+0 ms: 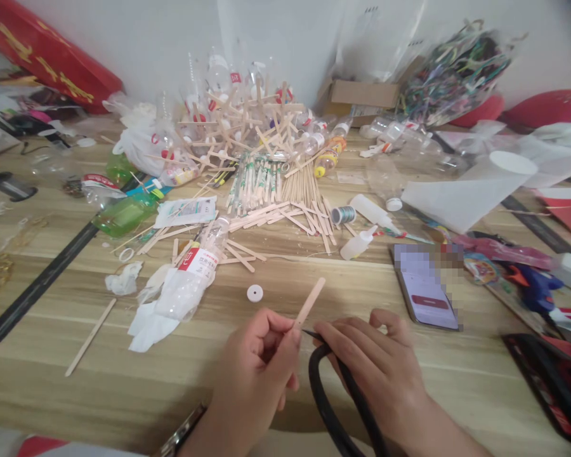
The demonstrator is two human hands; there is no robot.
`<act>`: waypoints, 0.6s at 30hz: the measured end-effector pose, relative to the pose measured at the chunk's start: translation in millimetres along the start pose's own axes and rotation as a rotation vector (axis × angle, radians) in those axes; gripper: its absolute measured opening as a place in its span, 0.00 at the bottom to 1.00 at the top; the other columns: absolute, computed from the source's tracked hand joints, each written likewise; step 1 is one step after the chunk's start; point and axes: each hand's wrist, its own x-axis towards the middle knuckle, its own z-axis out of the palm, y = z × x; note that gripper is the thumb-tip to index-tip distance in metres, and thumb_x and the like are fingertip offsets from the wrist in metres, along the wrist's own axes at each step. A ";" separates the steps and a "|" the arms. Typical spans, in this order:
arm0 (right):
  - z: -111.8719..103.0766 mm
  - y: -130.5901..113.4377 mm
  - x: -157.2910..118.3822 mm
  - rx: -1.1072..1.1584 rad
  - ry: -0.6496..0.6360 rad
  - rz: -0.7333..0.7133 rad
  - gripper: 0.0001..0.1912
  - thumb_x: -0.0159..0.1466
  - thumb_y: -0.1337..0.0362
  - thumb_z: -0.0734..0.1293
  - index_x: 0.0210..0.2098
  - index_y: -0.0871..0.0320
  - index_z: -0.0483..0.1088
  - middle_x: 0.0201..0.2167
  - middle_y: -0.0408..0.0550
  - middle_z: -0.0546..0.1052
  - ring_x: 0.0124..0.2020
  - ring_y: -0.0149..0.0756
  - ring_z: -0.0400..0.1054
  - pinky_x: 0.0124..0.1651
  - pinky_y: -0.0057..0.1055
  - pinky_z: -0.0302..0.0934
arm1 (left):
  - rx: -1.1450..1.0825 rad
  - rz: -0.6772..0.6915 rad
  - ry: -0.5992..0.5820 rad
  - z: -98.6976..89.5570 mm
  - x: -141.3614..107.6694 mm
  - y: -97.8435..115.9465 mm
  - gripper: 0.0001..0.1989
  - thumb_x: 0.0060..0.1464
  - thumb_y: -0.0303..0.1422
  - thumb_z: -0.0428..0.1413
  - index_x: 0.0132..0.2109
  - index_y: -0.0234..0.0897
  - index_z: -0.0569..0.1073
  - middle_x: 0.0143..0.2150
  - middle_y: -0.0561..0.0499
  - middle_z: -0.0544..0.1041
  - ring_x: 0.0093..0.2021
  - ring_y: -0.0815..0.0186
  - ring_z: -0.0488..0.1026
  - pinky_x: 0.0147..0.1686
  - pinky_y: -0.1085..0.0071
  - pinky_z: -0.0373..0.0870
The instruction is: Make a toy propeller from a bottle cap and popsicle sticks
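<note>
Near the front centre, my left hand [266, 362] pinches a wooden craft stick [311, 299], which points up and to the right. Beside it, my right hand [375, 362] is wrapped round a black-handled tool [324, 400]. The tool's dark pointed tip reaches the stick close to my left thumb; whether it touches the wood is too small to tell. A white disc with a small centre hole [254, 293] lies on the table behind my left hand. Another craft stick [90, 337] lies alone at the left.
A clear bottle [202, 263] lies on white tissue left of centre. Sticks, skewers [301, 184] and plastic bottles are heaped at the back. A phone [426, 285] rests right of my hands, with glue bottles [359, 243] behind and a blue glue gun [537, 289] farther right.
</note>
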 end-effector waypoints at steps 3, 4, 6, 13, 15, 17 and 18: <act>0.8 0.6 1.0 0.005 0.000 0.014 0.15 0.73 0.70 0.51 0.43 0.60 0.68 0.28 0.44 0.80 0.27 0.30 0.72 0.40 0.36 0.49 | -0.019 -0.029 -0.031 1.1 -1.7 1.0 0.16 0.54 0.46 0.58 0.31 0.39 0.68 0.15 0.60 0.67 0.11 0.77 0.57 0.11 0.82 0.51; 0.5 1.1 1.2 -0.010 0.012 0.029 0.14 0.73 0.70 0.52 0.44 0.60 0.68 0.27 0.43 0.80 0.27 0.30 0.72 0.40 0.35 0.49 | -0.028 -0.035 -0.036 1.2 -2.1 1.1 0.16 0.54 0.47 0.58 0.31 0.39 0.68 0.15 0.59 0.67 0.11 0.77 0.57 0.11 0.83 0.51; -0.1 2.1 1.1 -0.026 0.026 0.043 0.13 0.72 0.71 0.53 0.44 0.60 0.68 0.26 0.42 0.79 0.26 0.29 0.71 0.39 0.35 0.49 | -0.044 -0.042 -0.041 1.4 -2.9 1.1 0.18 0.54 0.48 0.57 0.31 0.39 0.67 0.15 0.59 0.67 0.10 0.77 0.56 0.11 0.83 0.50; 0.0 -1.3 1.1 -0.011 0.011 0.028 0.12 0.71 0.72 0.53 0.45 0.61 0.67 0.25 0.42 0.79 0.25 0.29 0.71 0.38 0.34 0.49 | -0.066 -0.064 -0.004 4.0 -6.1 4.0 0.20 0.51 0.50 0.59 0.30 0.38 0.67 0.15 0.60 0.66 0.11 0.78 0.55 0.11 0.83 0.50; -1.4 1.1 3.0 0.001 -0.007 0.013 0.14 0.72 0.72 0.52 0.44 0.61 0.67 0.26 0.42 0.79 0.25 0.29 0.71 0.38 0.34 0.50 | -0.068 -0.067 0.002 5.1 -7.7 4.7 0.20 0.51 0.50 0.60 0.30 0.38 0.67 0.14 0.60 0.66 0.11 0.78 0.55 0.11 0.83 0.50; -3.7 7.9 4.4 -0.020 0.018 0.047 0.14 0.72 0.70 0.52 0.43 0.59 0.68 0.25 0.41 0.78 0.24 0.28 0.70 0.38 0.33 0.50 | -0.067 -0.055 0.019 6.0 -8.9 5.3 0.20 0.51 0.50 0.60 0.31 0.38 0.67 0.14 0.60 0.66 0.11 0.78 0.55 0.12 0.83 0.50; -4.6 12.8 4.3 -0.049 0.048 0.081 0.12 0.72 0.69 0.54 0.42 0.59 0.68 0.24 0.40 0.78 0.24 0.29 0.70 0.37 0.33 0.50 | -0.065 -0.045 0.042 6.2 -9.0 5.5 0.19 0.51 0.49 0.60 0.31 0.38 0.67 0.14 0.60 0.66 0.11 0.78 0.56 0.12 0.83 0.50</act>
